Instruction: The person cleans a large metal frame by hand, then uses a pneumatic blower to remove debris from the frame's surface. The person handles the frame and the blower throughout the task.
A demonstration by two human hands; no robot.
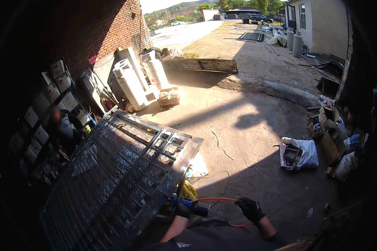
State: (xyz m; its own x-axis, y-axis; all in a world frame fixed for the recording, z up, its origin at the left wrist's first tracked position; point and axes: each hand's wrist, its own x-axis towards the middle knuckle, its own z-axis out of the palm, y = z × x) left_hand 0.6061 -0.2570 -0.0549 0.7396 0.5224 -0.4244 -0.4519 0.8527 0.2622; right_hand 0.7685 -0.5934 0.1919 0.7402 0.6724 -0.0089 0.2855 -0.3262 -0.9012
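Note:
In a black glove, my left hand (182, 209) is closed around a blue and black power tool (200, 208) at the near corner of the metal work table; its exact kind is hard to make out. An orange-red hose or cord (218, 199) curves from beside the tool to my right hand (250, 209). That hand, also black-gloved, is closed on the cord, which loops back below toward my body. Left of my hands, a dark welded metal grille (134, 171) of long bars lies across the table, with metal scraps scattered among the bars.
Across the table at the left is another person (65, 129). White gas cylinders (132, 85) lean by the brick wall. Yellow material (189, 190) hangs beside the table corner. A white sack (299, 154) and cardboard boxes (329, 142) sit at the right. A thin dark cable crosses the floor.

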